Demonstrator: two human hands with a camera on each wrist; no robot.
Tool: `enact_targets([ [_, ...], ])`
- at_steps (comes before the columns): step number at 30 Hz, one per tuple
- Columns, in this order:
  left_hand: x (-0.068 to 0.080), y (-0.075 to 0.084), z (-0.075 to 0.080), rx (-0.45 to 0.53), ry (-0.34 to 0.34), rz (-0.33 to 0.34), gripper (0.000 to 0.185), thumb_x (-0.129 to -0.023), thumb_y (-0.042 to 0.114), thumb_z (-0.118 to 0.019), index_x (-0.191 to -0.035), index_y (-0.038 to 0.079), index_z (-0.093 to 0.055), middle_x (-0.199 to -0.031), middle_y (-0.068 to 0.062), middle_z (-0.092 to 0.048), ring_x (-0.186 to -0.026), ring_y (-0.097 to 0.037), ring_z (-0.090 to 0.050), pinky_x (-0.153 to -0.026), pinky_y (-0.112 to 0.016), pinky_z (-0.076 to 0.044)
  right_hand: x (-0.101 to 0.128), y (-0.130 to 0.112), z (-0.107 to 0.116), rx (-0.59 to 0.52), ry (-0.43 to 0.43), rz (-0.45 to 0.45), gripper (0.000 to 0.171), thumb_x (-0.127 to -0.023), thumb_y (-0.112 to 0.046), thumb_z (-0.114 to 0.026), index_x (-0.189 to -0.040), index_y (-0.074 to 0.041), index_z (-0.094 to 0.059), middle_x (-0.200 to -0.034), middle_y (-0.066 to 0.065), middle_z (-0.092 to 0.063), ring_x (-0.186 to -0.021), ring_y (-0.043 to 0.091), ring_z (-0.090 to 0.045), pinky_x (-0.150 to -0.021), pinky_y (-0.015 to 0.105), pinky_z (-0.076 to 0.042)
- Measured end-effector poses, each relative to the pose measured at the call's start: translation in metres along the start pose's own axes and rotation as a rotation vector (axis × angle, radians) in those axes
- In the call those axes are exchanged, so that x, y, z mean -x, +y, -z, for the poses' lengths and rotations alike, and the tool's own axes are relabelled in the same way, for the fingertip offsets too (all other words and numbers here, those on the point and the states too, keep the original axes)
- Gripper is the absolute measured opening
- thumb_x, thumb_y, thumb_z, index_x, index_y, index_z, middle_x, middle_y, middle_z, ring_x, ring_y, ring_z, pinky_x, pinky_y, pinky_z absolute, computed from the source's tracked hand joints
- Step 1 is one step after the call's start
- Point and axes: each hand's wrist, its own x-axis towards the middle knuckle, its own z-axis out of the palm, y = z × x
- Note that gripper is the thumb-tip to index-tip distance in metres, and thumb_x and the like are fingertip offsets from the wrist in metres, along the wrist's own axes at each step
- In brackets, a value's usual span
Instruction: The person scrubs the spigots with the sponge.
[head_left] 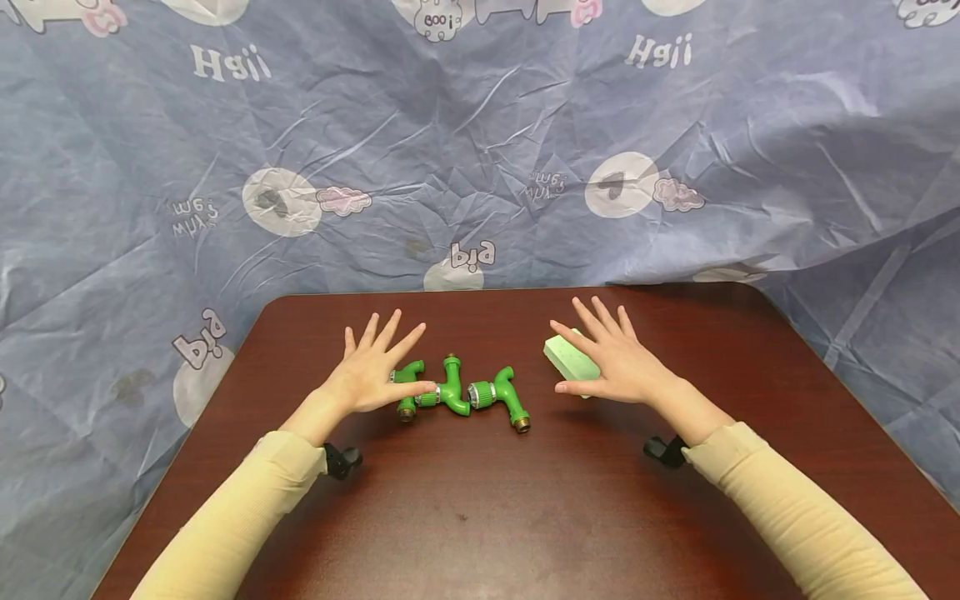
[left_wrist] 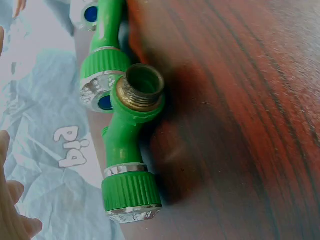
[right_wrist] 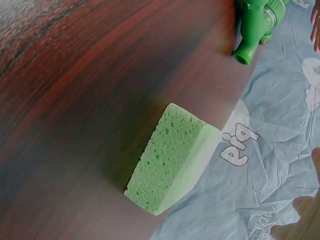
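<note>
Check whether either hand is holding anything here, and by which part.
Nothing is held. The left hand is spread flat over the green fittings, the right hand over the green sponge, fingers straight.

Both forearms extend forward in pale yellow sleeves, a dark strap at each wrist. Left hand (head_left: 372, 373): palm down, fingers straight and spread, thumb pointing inward. Right hand (head_left: 617, 360): palm down, fingers straight and fanned, thumb pointing inward.
</note>
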Motion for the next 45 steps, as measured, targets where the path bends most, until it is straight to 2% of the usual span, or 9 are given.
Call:
enact_targets([
  [5,0.000,-0.003,-0.001,0.068,0.029,0.015,0.092,-0.077,0.078,-0.046,-0.151,0.031,-0.016,-0.156,-0.015,-0.006,-0.139,-0.045,-0.002,-0.100,-0.073,-0.001,0.000,0.000,-0.001,-0.027,0.015,-0.025,0.091,-0.076,-0.071,-0.058,-0.149,-0.029,-0.026,-0.156,0.012,-0.005,-0.141,0.037,0.001,-0.106,0.065,-0.003],
  [11,0.002,-0.006,-0.006,0.201,0.063,0.052,0.089,-0.080,0.073,-0.050,-0.151,0.031,-0.015,-0.156,-0.012,-0.001,-0.140,-0.040,0.001,-0.103,-0.069,0.003,0.001,-0.002,-0.002,-0.072,0.029,-0.058,0.090,-0.077,-0.068,-0.060,-0.150,-0.032,-0.022,-0.157,0.011,-0.004,-0.141,0.038,-0.002,-0.106,0.064,-0.005],
  [15,0.005,-0.009,-0.012,0.281,0.097,0.077,0.087,-0.081,0.070,-0.051,-0.150,0.035,-0.011,-0.157,-0.007,0.001,-0.141,-0.034,0.004,-0.104,-0.067,0.004,0.003,-0.003,-0.002,-0.115,0.043,-0.079,0.090,-0.077,-0.065,-0.062,-0.150,-0.032,-0.021,-0.157,0.010,-0.004,-0.140,0.039,-0.004,-0.107,0.063,-0.006],
  [22,0.015,-0.013,-0.021,0.462,0.212,0.096,0.082,-0.086,0.058,-0.056,-0.150,0.035,-0.011,-0.157,-0.004,-0.004,-0.142,-0.025,0.003,-0.107,-0.063,0.002,0.009,-0.003,-0.008,-0.213,0.066,-0.134,0.089,-0.079,-0.060,-0.065,-0.150,-0.027,-0.022,-0.156,0.013,-0.007,-0.141,0.037,-0.005,-0.108,0.061,-0.006],
  [26,0.023,-0.018,-0.027,0.586,0.295,0.149,0.078,-0.087,0.051,-0.060,-0.150,0.035,-0.015,-0.156,-0.002,-0.008,-0.143,-0.023,-0.003,-0.108,-0.062,-0.006,0.014,0.000,-0.014,-0.341,0.093,-0.212,0.089,-0.077,-0.055,-0.070,-0.149,-0.027,-0.026,-0.156,0.012,-0.010,-0.141,0.036,-0.010,-0.105,0.063,-0.016],
  [30,0.030,-0.022,-0.033,0.676,0.336,0.200,0.077,-0.087,0.047,-0.062,-0.149,0.037,-0.018,-0.156,0.000,-0.011,-0.142,-0.027,-0.010,-0.105,-0.063,-0.017,0.018,0.005,-0.023,-0.460,0.133,-0.284,0.088,-0.075,-0.050,-0.075,-0.148,-0.028,-0.030,-0.155,0.009,-0.013,-0.139,0.037,-0.016,-0.100,0.064,-0.025],
  [35,0.035,-0.026,-0.044,0.740,0.360,0.238,0.076,-0.086,0.044,-0.065,-0.148,0.037,-0.022,-0.155,0.000,-0.017,-0.141,-0.025,-0.015,-0.106,-0.060,-0.018,0.022,0.011,-0.035,-0.569,0.174,-0.323,0.083,-0.075,-0.039,-0.078,-0.145,-0.020,-0.037,-0.153,0.013,-0.016,-0.137,0.039,-0.019,-0.100,0.062,-0.027],
  [40,0.041,-0.029,-0.053,0.782,0.352,0.289,0.081,-0.083,0.045,-0.069,-0.148,0.037,-0.022,-0.154,-0.001,-0.021,-0.140,-0.024,-0.017,-0.108,-0.056,-0.018,0.025,0.014,-0.045,-0.614,0.169,-0.356,0.081,-0.075,-0.036,-0.079,-0.143,-0.014,-0.040,-0.152,0.017,-0.017,-0.136,0.041,-0.022,-0.098,0.060,-0.030],
  [45,0.046,-0.034,-0.061,0.846,0.331,0.329,0.087,-0.079,0.041,-0.074,-0.148,0.036,-0.020,-0.153,-0.003,-0.021,-0.139,-0.028,-0.021,-0.109,-0.052,-0.021,0.028,0.020,-0.054,-0.644,0.166,-0.394,0.081,-0.076,-0.036,-0.079,-0.143,-0.012,-0.040,-0.152,0.017,-0.017,-0.136,0.041,-0.021,-0.098,0.060,-0.029],
])
